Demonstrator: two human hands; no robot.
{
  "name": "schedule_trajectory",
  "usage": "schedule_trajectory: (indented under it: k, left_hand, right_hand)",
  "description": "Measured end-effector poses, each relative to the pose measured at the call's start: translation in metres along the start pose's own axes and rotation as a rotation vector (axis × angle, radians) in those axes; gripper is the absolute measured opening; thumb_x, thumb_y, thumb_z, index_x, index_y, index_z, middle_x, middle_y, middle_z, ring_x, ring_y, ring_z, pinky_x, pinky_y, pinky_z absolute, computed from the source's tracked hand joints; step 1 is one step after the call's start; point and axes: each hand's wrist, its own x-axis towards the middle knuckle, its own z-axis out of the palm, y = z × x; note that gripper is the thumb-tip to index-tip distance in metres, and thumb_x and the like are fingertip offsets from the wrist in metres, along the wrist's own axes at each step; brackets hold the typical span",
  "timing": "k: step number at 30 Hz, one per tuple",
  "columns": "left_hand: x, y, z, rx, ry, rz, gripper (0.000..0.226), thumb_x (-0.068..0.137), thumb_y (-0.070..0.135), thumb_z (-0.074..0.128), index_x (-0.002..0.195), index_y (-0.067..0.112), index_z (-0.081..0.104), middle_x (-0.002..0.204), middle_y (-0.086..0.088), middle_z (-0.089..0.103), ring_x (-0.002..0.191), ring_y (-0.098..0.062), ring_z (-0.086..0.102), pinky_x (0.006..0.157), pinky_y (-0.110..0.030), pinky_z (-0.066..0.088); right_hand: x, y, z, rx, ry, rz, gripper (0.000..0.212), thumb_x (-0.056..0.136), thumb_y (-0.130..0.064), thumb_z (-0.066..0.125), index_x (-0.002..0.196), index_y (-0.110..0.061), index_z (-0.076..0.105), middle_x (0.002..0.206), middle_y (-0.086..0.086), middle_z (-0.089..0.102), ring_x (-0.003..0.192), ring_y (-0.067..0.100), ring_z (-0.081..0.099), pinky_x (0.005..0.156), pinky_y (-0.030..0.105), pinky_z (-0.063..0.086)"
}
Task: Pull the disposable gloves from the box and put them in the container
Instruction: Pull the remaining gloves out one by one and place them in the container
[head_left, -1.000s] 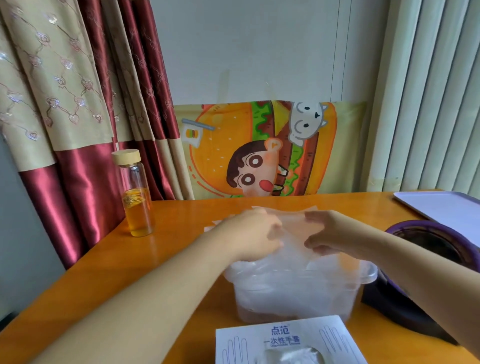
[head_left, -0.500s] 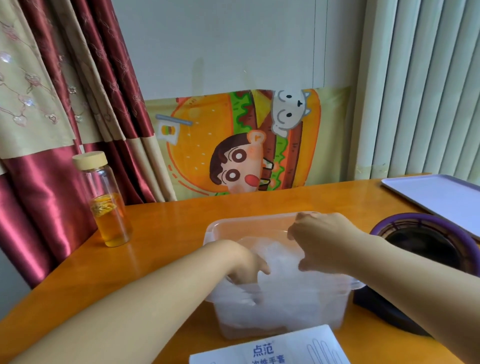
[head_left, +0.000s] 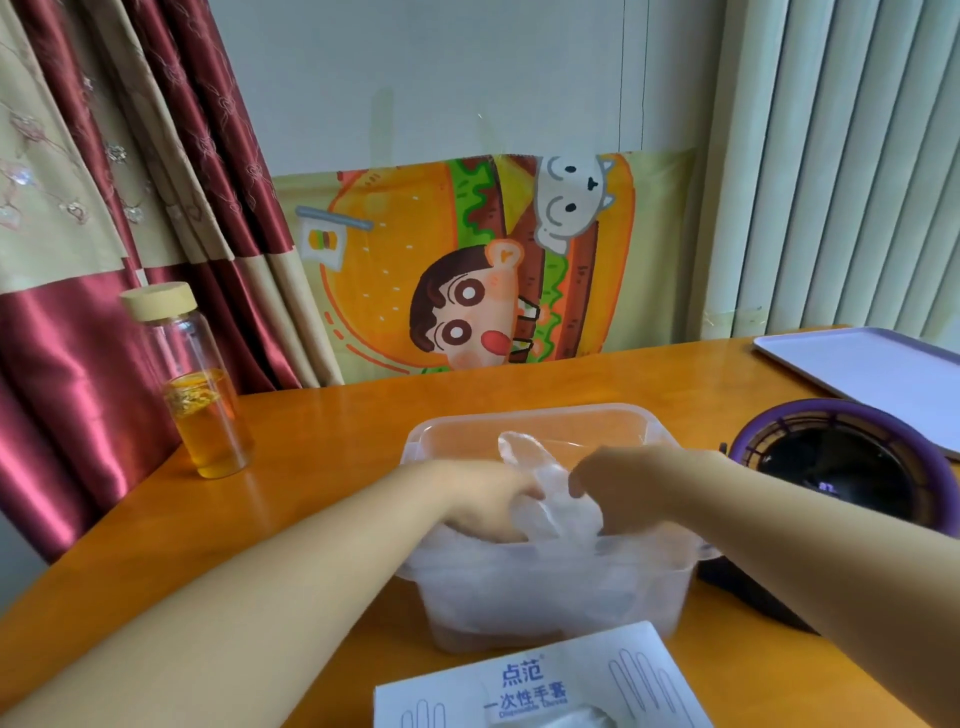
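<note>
A clear plastic container (head_left: 524, 419) stands on the orange table (head_left: 332, 431), a little right of centre, heaped with crumpled see-through disposable gloves (head_left: 545, 587), one of which sticks up above the rim. Both hands reach into it from the near side. The left hand (head_left: 483, 503) lies knuckles-up on the left part of the heap with its fingers bent down into the film, where they are hidden, so I cannot tell whether it grips anything. The right hand (head_left: 631, 488) has its thumb and curled fingers closed on a fold of the raised glove. The white glove box (head_left: 540, 683), with hand outlines printed on it, lies at the near edge just in front of the container. On the far left stands a glass bottle (head_left: 205, 395) of amber liquid. To the right sit a purple fan (head_left: 852, 457) and, beyond it, a pale tray (head_left: 878, 366).
</note>
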Motion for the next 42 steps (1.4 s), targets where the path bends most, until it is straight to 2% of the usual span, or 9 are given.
schedule_trajectory:
  k: [3,7,9,12,16,20,26,33,42]
  left_hand:
    - [-0.026,0.006,-0.015,-0.144,0.261,0.08,0.053,0.088,0.036,0.063,0.138,0.033,0.046,0.136,0.012,0.051,0.12,-0.013,0.052,0.099,-0.034,0.047]
    - [-0.076,0.011,-0.007,-0.353,0.682,0.171,0.026,0.092,0.023,0.062,0.118,0.028,0.063,0.113,0.015,0.062,0.101,0.002,0.058,0.09,-0.021,0.048]
    - [-0.104,0.016,0.013,-0.441,0.902,0.248,0.018,0.092,0.013,0.062,0.106,0.023,0.068,0.099,0.016,0.065,0.091,0.003,0.06,0.08,-0.01,0.046]
    - [-0.132,0.026,0.052,-0.471,1.066,0.306,0.017,0.089,0.009,0.061,0.095,0.021,0.069,0.089,0.017,0.065,0.082,-0.002,0.062,0.071,-0.008,0.046]
    - [-0.145,0.037,0.095,-0.464,0.819,0.276,0.019,0.088,0.024,0.062,0.107,0.027,0.066,0.094,0.021,0.06,0.093,0.003,0.057,0.078,-0.005,0.041]
    - [-0.141,0.041,0.114,-0.373,0.474,0.156,0.062,0.083,0.05,0.066,0.138,0.041,0.039,0.131,0.026,0.044,0.12,0.006,0.041,0.104,-0.02,0.036]
    - [-0.138,0.037,0.119,-0.386,0.432,0.129,0.071,0.079,0.055,0.068,0.14,0.045,0.032,0.128,0.027,0.043,0.122,0.005,0.039,0.107,-0.026,0.035]
    - [-0.14,0.037,0.123,-0.414,0.391,0.07,0.097,0.078,0.062,0.065,0.145,0.053,-0.004,0.155,0.027,0.014,0.141,0.003,0.017,0.11,-0.018,0.018]
    - [-0.14,0.039,0.122,-0.418,0.382,0.06,0.096,0.078,0.061,0.065,0.147,0.051,-0.003,0.152,0.022,0.026,0.138,0.001,0.026,0.114,-0.024,0.027]
  right_hand:
    - [-0.026,0.0,-0.015,0.138,0.304,-0.005,0.05,0.087,-0.039,0.063,0.133,-0.024,0.05,0.123,-0.005,0.06,0.108,0.016,0.055,0.089,0.028,0.046]
    - [-0.066,-0.019,-0.023,0.373,0.648,-0.17,0.024,0.087,-0.036,0.064,0.11,-0.031,0.063,0.086,-0.022,0.061,0.073,-0.004,0.056,0.071,0.017,0.049]
    - [-0.088,-0.033,-0.015,0.399,0.605,-0.279,0.018,0.086,-0.036,0.064,0.104,-0.034,0.064,0.077,-0.026,0.055,0.071,-0.005,0.056,0.069,0.012,0.047]
    - [-0.106,-0.05,0.015,0.371,0.339,-0.395,0.025,0.086,-0.042,0.064,0.109,-0.037,0.061,0.09,-0.024,0.058,0.082,-0.004,0.058,0.071,0.013,0.048]
    - [-0.106,-0.062,0.046,0.351,0.281,-0.385,0.023,0.087,-0.043,0.062,0.109,-0.036,0.063,0.094,-0.023,0.05,0.082,-0.002,0.054,0.072,0.014,0.045]
    - [-0.102,-0.068,0.053,0.334,0.372,-0.339,0.016,0.091,-0.036,0.059,0.102,-0.029,0.067,0.088,-0.021,0.046,0.076,0.001,0.05,0.063,0.009,0.038]
    - [-0.106,-0.066,0.045,0.381,0.499,-0.341,0.014,0.097,-0.03,0.05,0.102,-0.023,0.06,0.098,-0.014,0.051,0.081,0.009,0.054,0.069,0.019,0.043]
    - [-0.097,-0.073,0.051,0.388,0.258,-0.324,0.023,0.088,-0.04,0.061,0.107,-0.028,0.063,0.099,-0.016,0.053,0.085,0.002,0.053,0.066,0.009,0.04]
    - [-0.096,-0.07,0.056,0.377,0.518,-0.318,0.019,0.096,-0.032,0.05,0.107,-0.02,0.059,0.096,-0.016,0.042,0.078,0.01,0.051,0.065,0.016,0.04]
